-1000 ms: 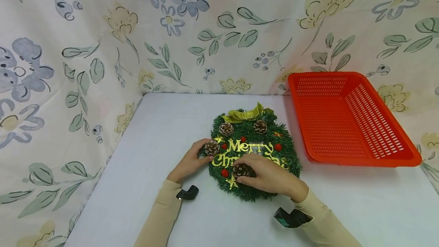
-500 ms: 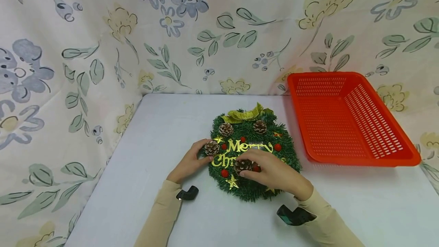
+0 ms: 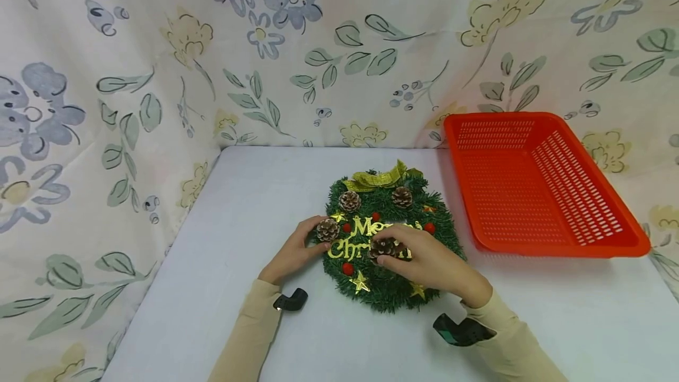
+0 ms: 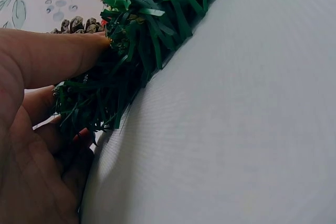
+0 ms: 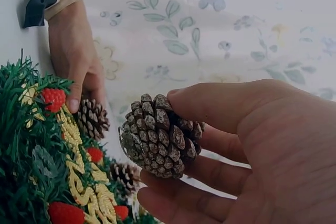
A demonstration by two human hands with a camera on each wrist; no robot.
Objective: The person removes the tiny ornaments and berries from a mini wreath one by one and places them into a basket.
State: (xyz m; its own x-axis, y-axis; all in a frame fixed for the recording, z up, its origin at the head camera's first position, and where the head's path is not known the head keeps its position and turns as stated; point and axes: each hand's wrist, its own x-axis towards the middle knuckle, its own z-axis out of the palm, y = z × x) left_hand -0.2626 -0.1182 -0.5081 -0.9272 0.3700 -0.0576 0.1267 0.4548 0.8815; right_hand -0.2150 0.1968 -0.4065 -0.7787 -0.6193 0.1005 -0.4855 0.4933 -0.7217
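A green Christmas wreath [image 3: 382, 296] lies on the white table, with gold "Merry Christmas" lettering [image 3: 363, 227], red berries, gold stars and a gold ribbon. My left hand [image 3: 297, 250] grips its left edge, thumb on top and fingers around the outer side, beside an attached pinecone [image 3: 328, 229]. Between the thumb and fingers of my right hand [image 5: 278, 129] is a pinecone [image 5: 157, 137], held apart from the wreath and above its middle. That hand covers part of the lettering in the head view. Two more pinecones sit on the wreath's upper part.
A red perforated plastic basket [image 3: 557, 247] stands right of the wreath, with nothing visible inside. Floral cloth [image 3: 329, 46] hangs behind the table and along its left side. White tabletop [image 3: 254, 193] extends left of the wreath and in front of it.
My right hand has moved right and a little up with the pinecone, away from the wreath's lower left, uncovering a gold star at the lower right. My left hand stays in place.
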